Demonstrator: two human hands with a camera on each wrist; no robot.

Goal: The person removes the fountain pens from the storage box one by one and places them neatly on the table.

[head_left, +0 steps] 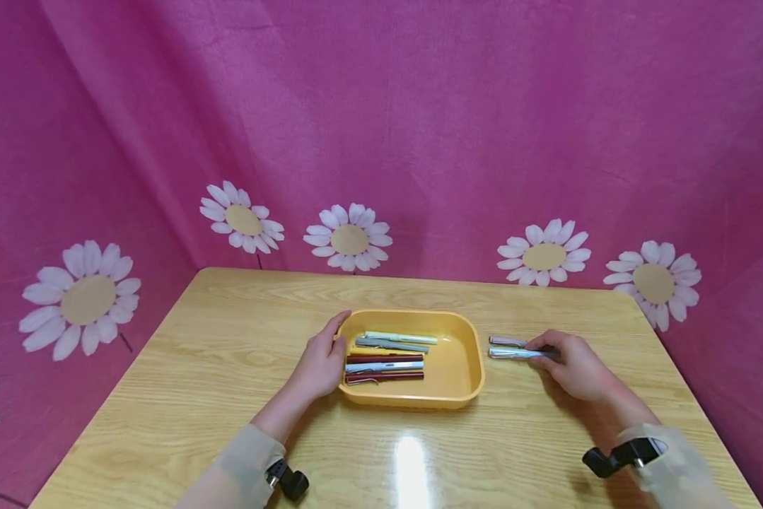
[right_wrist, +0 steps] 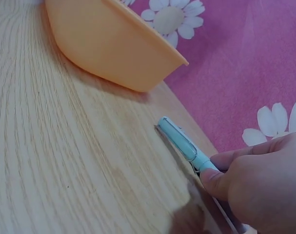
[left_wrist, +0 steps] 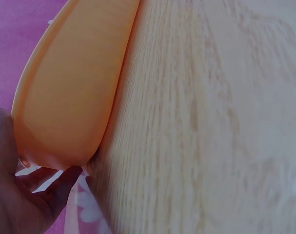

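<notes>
A yellow plastic tray (head_left: pixel 473 385) sits on the table, with several clip pens inside, among them a pale green pen (head_left: pixel 402 338), a grey-blue pen (head_left: pixel 390 346) and a dark red pen (head_left: pixel 394 377). At its left end my left hand (head_left: pixel 322 364) grips the tray's wall, fingers against the outside in the left wrist view. To the right of the tray, my right hand (head_left: pixel 572 367) pinches a light blue pen (right_wrist: pixel 179 140) between thumb and fingers, close over the table. Just behind that pen lies a pinkish pen (head_left: pixel 505 341), its right end hidden by my fingers.
The wooden table (head_left: pixel 228 353) reaches back to a pink curtain (head_left: pixel 387 127) printed with white daisies. A bright light reflection shows on the tabletop in front of the tray. Each wrist wears a strap with a small black camera mount (head_left: pixel 623 456).
</notes>
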